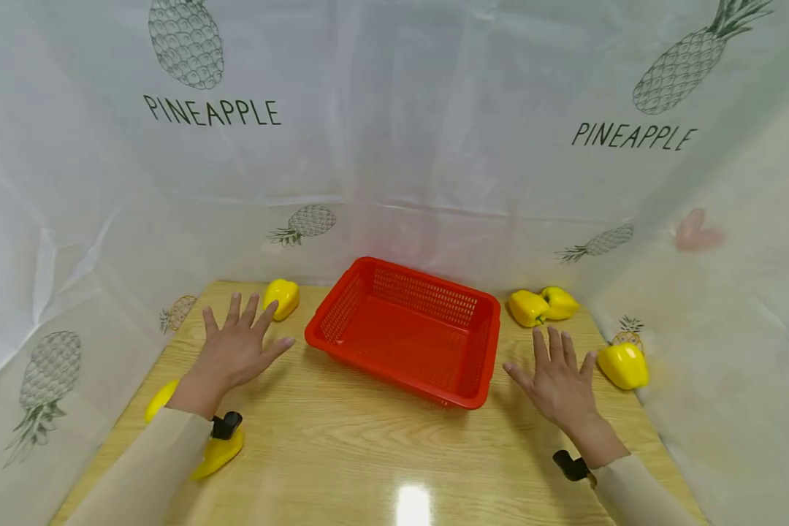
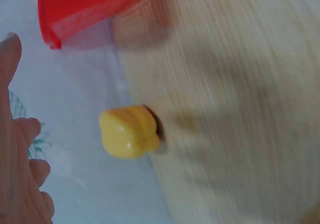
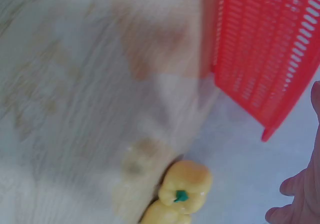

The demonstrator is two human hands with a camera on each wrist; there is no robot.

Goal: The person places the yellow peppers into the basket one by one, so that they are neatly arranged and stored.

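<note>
My left hand point(image 1: 234, 352) is held over the left side of the table with its fingers spread, holding nothing. Just beyond its fingertips lies a yellow bell pepper point(image 1: 281, 299), seen also in the left wrist view as a lobed yellow pepper point(image 2: 128, 132). My right hand point(image 1: 560, 386) is likewise spread and bare over the right side. Past its fingers two yellow bell peppers point(image 1: 527, 307) touch each other, and one more yellow pepper point(image 1: 623, 365) lies to its right. Between the hands stands a red plastic basket point(image 1: 394, 372) with nothing inside, set slightly askew.
Two more yellow things, likely peppers, are partly hidden by my left forearm: one on its outer side point(image 1: 161, 399), one below the wrist point(image 1: 218, 454). A white sheet point(image 1: 427, 161) printed with pineapples surrounds the wooden table point(image 1: 368, 446) at the back and sides.
</note>
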